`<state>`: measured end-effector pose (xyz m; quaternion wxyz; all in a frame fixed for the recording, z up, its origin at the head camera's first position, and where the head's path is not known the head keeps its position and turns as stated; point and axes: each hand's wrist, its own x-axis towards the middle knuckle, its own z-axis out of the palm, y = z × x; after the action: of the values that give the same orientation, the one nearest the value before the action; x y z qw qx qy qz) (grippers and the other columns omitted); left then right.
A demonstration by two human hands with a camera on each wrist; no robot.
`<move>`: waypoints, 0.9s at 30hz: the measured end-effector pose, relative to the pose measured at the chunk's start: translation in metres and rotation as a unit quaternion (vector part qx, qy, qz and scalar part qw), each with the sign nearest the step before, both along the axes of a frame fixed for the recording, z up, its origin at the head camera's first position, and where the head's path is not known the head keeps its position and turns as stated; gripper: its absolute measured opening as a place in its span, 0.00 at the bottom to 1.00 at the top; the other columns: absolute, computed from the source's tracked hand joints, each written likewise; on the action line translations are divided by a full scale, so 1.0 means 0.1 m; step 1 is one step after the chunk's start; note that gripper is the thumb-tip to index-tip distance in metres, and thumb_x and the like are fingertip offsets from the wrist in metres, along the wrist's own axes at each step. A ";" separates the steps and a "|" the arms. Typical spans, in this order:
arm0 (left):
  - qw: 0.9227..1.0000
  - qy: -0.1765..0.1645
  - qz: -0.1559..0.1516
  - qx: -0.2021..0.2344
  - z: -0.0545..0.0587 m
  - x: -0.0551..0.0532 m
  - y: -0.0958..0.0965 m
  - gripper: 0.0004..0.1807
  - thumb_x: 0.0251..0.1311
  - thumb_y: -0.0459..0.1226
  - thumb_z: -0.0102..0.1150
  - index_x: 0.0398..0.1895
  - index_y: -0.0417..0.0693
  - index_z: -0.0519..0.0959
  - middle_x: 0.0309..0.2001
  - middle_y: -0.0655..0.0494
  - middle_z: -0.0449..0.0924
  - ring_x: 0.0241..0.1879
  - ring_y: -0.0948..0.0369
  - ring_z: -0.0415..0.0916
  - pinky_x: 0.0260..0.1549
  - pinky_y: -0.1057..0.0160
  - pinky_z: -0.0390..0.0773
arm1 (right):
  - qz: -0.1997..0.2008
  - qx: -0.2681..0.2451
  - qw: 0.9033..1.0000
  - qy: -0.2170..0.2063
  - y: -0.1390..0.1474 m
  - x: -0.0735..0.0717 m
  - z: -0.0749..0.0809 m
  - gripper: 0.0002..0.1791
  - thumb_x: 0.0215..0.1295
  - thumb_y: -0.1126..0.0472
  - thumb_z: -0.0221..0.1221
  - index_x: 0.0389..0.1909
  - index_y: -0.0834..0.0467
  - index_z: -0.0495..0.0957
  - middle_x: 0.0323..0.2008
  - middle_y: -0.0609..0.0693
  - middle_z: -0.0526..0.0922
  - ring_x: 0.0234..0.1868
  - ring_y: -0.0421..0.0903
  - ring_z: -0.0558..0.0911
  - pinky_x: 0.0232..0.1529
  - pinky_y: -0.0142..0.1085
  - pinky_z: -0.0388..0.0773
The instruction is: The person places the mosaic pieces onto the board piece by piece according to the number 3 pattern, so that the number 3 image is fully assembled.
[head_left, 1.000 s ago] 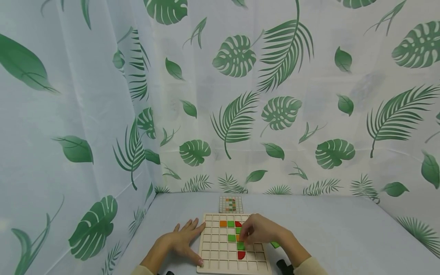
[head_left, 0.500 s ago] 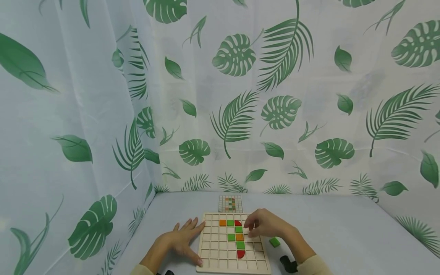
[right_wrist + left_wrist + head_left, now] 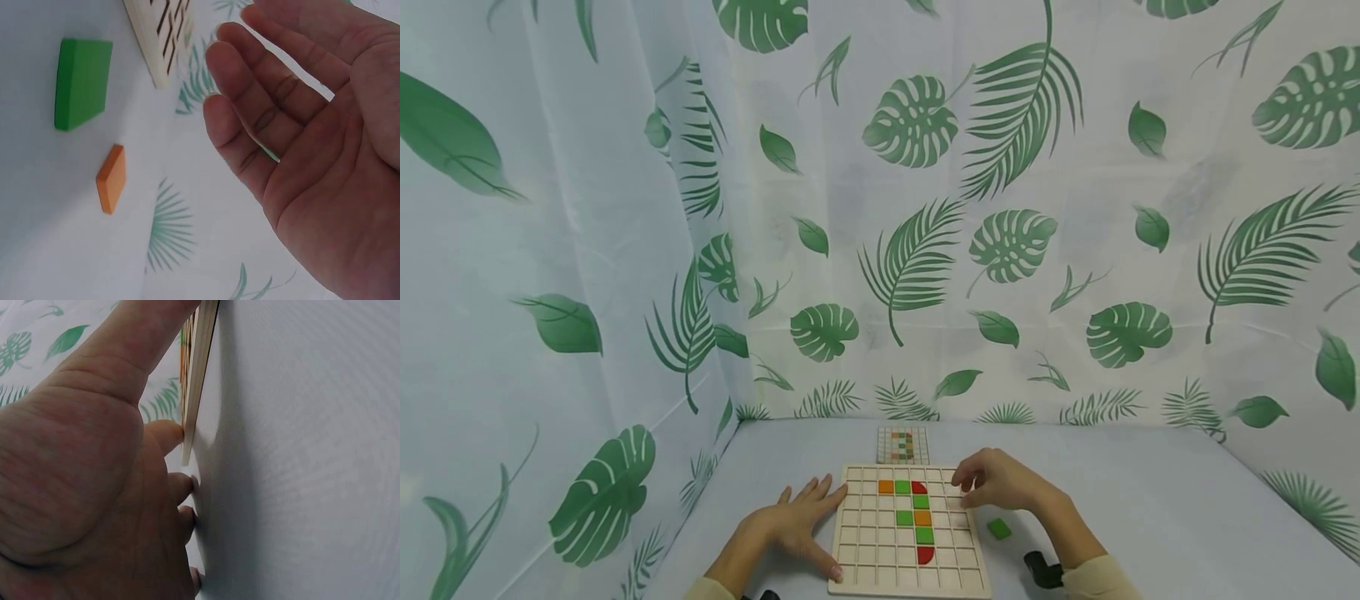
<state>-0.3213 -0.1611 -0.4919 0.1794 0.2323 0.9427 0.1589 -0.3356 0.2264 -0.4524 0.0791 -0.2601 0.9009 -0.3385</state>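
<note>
A wooden grid board (image 3: 867,553) lies on the table, with orange, green and red tiles in some of its squares. My left hand (image 3: 796,531) is spread along the board's left side, thumb at the near corner and forefinger at the far part of that edge. In the left wrist view the board's side (image 3: 199,381) runs past the thumb. Over the board's right edge hovers my right hand (image 3: 1006,481), fingers loosely bent and holding nothing. The right wrist view shows a loose green tile (image 3: 85,84) and an orange tile (image 3: 111,180) on the table beside the board.
Behind the board lies a small card (image 3: 903,446) printed with a coloured grid pattern. Black wrist-camera parts (image 3: 1043,571) show near the right forearm. A leaf-patterned curtain (image 3: 925,250) encloses the table at the back and left.
My right hand has drawn back from the tiles in the board and moved right, uncovering an orange one there and the loose green tile on the table. The left hand stays in place.
</note>
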 end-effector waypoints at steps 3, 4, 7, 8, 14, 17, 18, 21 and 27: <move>1.000 0.001 -0.002 0.000 0.00 0.00 0.00 0.69 0.41 0.69 0.77 0.85 0.62 0.52 0.85 0.43 0.44 0.84 0.41 0.39 0.76 0.26 0.40 | -0.019 0.003 1.000 -0.022 0.05 0.01 0.01 0.14 0.56 0.68 0.75 0.44 0.60 0.88 0.38 0.52 0.86 0.37 0.47 0.81 0.33 0.38 0.80; 1.000 0.002 -0.002 0.001 0.00 0.01 0.00 0.69 0.41 0.69 0.77 0.85 0.62 0.52 0.85 0.43 0.44 0.84 0.41 0.39 0.76 0.26 0.40 | -0.025 0.006 0.999 -0.028 0.07 0.01 0.02 0.15 0.55 0.68 0.75 0.45 0.60 0.88 0.38 0.52 0.86 0.36 0.47 0.82 0.33 0.39 0.81; 1.000 0.004 -0.003 0.000 0.01 0.01 0.00 0.69 0.40 0.69 0.77 0.85 0.61 0.52 0.85 0.43 0.44 0.84 0.41 0.39 0.76 0.26 0.40 | -0.042 0.017 0.998 -0.044 0.12 0.02 0.03 0.18 0.51 0.70 0.76 0.45 0.59 0.88 0.38 0.51 0.85 0.36 0.47 0.83 0.33 0.41 0.81; 1.000 0.005 -0.003 0.000 0.01 0.01 0.00 0.69 0.40 0.69 0.77 0.85 0.61 0.52 0.85 0.43 0.44 0.84 0.41 0.39 0.76 0.26 0.40 | -0.044 0.022 0.998 -0.045 0.14 0.02 0.03 0.18 0.51 0.70 0.77 0.45 0.59 0.88 0.38 0.51 0.85 0.36 0.47 0.83 0.33 0.42 0.82; 1.000 0.006 -0.006 0.000 0.03 0.03 0.00 0.69 0.41 0.69 0.77 0.85 0.60 0.52 0.85 0.43 0.44 0.84 0.41 0.40 0.76 0.26 0.40 | -0.046 0.031 0.997 -0.051 0.21 0.00 0.03 0.17 0.52 0.69 0.76 0.44 0.57 0.88 0.38 0.51 0.85 0.35 0.47 0.83 0.31 0.42 0.82; 1.000 0.007 -0.007 0.000 0.02 0.03 0.00 0.69 0.41 0.69 0.77 0.85 0.60 0.52 0.85 0.43 0.44 0.84 0.41 0.40 0.75 0.26 0.40 | -0.039 0.027 0.998 -0.052 0.24 0.00 0.04 0.16 0.53 0.71 0.75 0.44 0.58 0.88 0.38 0.53 0.86 0.35 0.47 0.83 0.31 0.41 0.82; 1.000 0.008 -0.008 0.000 0.02 0.02 0.00 0.69 0.41 0.69 0.77 0.85 0.60 0.52 0.85 0.43 0.44 0.84 0.41 0.40 0.75 0.26 0.40 | -0.036 0.029 0.998 -0.049 0.24 0.00 0.05 0.16 0.53 0.71 0.75 0.43 0.59 0.88 0.38 0.53 0.86 0.35 0.48 0.83 0.31 0.41 0.82; 1.000 0.009 -0.006 -0.002 0.01 0.02 0.00 0.69 0.41 0.69 0.77 0.85 0.60 0.52 0.85 0.43 0.44 0.84 0.41 0.40 0.76 0.26 0.41 | -0.042 0.041 0.997 -0.054 0.25 0.03 0.07 0.15 0.50 0.74 0.75 0.40 0.59 0.89 0.38 0.52 0.88 0.37 0.48 0.83 0.34 0.42 0.82; 1.000 0.010 -0.004 -0.003 0.01 0.02 0.00 0.68 0.41 0.69 0.77 0.85 0.60 0.53 0.85 0.43 0.45 0.84 0.41 0.40 0.76 0.27 0.42 | -0.082 0.109 0.988 -0.075 0.24 0.06 0.04 0.19 0.43 0.75 0.78 0.33 0.52 0.88 0.37 0.45 0.85 0.39 0.47 0.79 0.40 0.44 0.80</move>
<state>-0.3196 -0.1614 -0.4910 0.1710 0.2371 0.9440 0.1528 -0.3299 0.2508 -0.4479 0.1465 -0.1489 0.9423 -0.2617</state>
